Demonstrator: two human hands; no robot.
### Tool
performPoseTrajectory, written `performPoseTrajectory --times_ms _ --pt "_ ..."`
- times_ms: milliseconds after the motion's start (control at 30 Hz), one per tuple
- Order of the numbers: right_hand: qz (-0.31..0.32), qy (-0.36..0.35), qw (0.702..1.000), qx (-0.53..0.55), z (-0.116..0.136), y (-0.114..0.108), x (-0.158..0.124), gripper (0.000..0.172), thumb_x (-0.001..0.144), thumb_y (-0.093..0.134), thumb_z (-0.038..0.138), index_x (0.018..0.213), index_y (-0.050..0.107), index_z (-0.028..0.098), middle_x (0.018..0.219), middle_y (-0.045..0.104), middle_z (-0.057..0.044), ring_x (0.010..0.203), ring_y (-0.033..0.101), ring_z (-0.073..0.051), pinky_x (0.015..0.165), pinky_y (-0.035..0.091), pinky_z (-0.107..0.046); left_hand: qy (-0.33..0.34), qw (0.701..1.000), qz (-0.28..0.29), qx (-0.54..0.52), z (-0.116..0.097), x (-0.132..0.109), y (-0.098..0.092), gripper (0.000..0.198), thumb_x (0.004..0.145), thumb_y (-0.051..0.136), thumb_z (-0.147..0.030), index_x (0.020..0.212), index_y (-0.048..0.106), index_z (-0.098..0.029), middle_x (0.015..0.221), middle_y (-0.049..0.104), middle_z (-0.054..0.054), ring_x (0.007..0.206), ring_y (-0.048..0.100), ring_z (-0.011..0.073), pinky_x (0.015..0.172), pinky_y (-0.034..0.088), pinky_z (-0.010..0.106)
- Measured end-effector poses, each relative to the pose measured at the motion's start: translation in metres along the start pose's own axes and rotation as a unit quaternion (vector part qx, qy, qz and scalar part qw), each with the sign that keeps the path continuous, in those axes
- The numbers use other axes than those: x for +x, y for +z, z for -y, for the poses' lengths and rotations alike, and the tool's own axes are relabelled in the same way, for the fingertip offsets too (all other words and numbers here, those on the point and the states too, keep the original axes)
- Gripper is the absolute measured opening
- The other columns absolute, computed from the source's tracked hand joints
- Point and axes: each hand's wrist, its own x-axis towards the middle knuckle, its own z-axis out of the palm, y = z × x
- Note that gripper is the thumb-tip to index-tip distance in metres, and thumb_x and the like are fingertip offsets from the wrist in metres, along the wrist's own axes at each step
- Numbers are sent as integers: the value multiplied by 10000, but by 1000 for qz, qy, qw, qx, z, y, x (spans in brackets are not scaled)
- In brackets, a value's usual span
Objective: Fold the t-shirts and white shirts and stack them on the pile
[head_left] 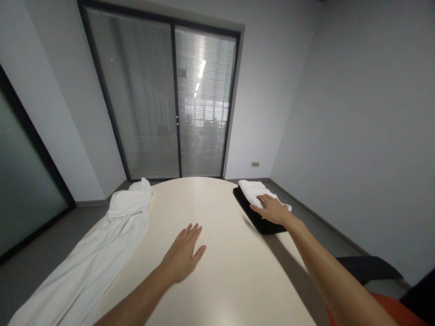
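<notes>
White folded cloth (pixel 253 190) is laid on top of a flat black item (pixel 268 227), and both are set at the right edge of a pale cream table (pixel 224 280), towards its far end. Over this stack the right hand (pixel 272 209) is stretched, its fingers partly bent and its thumb set apart from them. The fingertips are placed over the near side of the folded cloth, but because the palm is hidden from the camera, it cannot be told whether any fabric is gripped. The left hand (pixel 182 254) is held palm down over the middle of the table, well apart from the stack, with its fingers extended, its thumb spread wide and nothing held. Along the left side of the table a long white cloth (pixel 112 244) is draped in loose creases, its far end bunched up. Beyond the table, a dark-framed window (pixel 204 104) is covered by horizontal blinds. At the lower right, a chair with a black armrest (pixel 369 267) and an orange part is partly seen beside the right forearm.
</notes>
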Motion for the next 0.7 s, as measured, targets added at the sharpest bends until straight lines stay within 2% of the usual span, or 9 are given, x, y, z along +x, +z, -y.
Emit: performPoseTrajectory --times_ms 67,167,267,367,433,500,600,700 --pt "7 35 999 -3 12 -4 9 804 821 523 760 1493 430 327 1609 298 -134 1408 286 -521 1022 269 -765 -1 1000 -1 3 0 0 0 713 1009 231 -603 1556 316 -153 1629 283 107 1524 196 265 1241 219 471" --pt "-6 53 998 -31 33 -1 22 833 836 601 629 1546 330 286 1641 203 -157 1447 193 -519 1051 235 -750 1 1000 -6 0 1 1 1 699 1010 242 -599 1553 321 -165 1627 293 105 1523 204 262 1240 223 467" --pt "-29 50 994 -88 49 11 31 748 888 594 444 1550 314 237 1623 243 -177 1461 204 -466 1091 242 -674 0 1000 -3 -2 2 2 1 692 1012 259 -586 1552 321 -159 1630 283 104 1527 190 259 1243 214 468" --pt "-39 72 988 -131 57 21 35 592 968 444 306 1546 333 234 1602 306 -174 1444 280 -420 1096 259 -619 -7 1000 3 -1 1 1 -1 679 1013 277 -565 1552 325 -154 1633 276 100 1529 181 252 1249 200 461" --pt "-45 89 985 -144 60 25 36 568 987 378 270 1550 336 215 1595 320 -185 1440 297 -410 1092 260 -603 -9 1000 7 -3 1 0 -2 678 1014 278 -558 1553 323 -149 1632 275 98 1530 179 250 1251 194 458" --pt "-39 96 982 -158 65 26 35 597 969 428 298 1549 345 179 1593 318 -204 1445 279 -427 1103 219 -620 -7 1000 5 -7 1 0 -2 679 1014 279 -557 1553 324 -147 1631 278 98 1529 181 251 1251 194 460" --pt "-67 58 980 -181 81 29 26 674 915 531 322 1536 361 125 1593 308 -223 1473 207 -432 1144 75 -646 1 1000 -12 -17 3 1 2 664 1009 306 -552 1544 347 -161 1622 304 94 1523 210 257 1245 213 467" --pt "-136 -56 978 -149 107 39 7 607 938 491 309 1512 404 132 1591 338 -179 1495 189 -356 1190 38 -568 -1 999 -48 -18 6 6 4 602 1010 338 -502 1505 419 -170 1573 413 95 1486 318 247 1221 277 448"
